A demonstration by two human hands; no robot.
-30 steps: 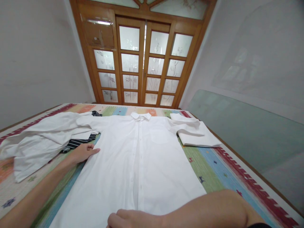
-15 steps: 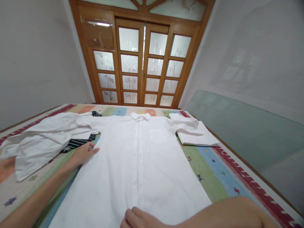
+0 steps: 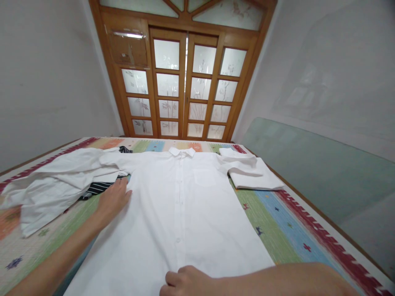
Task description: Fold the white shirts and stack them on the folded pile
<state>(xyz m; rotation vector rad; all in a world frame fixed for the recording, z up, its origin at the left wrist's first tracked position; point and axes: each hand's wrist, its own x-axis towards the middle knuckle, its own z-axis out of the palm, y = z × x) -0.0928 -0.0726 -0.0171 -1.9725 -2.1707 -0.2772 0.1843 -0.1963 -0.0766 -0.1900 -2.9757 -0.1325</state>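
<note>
A white collared shirt (image 3: pixel 203 222) lies spread face up, its buttoned front running down the middle and its collar at the far end. My left hand (image 3: pixel 116 196) rests along the shirt's left side, just below the sleeve. Its fingers point forward and its thumb stands apart on the cloth. Close to me, my right hand (image 3: pixel 187 281) is closed on the lower front of the shirt, with creases running up from it. The fingertips of that hand are hidden beneath it.
A loose white garment (image 3: pixel 58 172) lies left over black striped cloth (image 3: pixel 100 187). On the right, a folded white cloth (image 3: pixel 262 174) sits under the sleeve. A patterned cover (image 3: pixel 290 230) spreads beneath everything. A pale green panel (image 3: pixel 308 164) leans against the right wall.
My left hand has slid forward along the shirt's side, and its fingers have straightened. My right hand has shifted slightly right, and a crease now shows above it.
</note>
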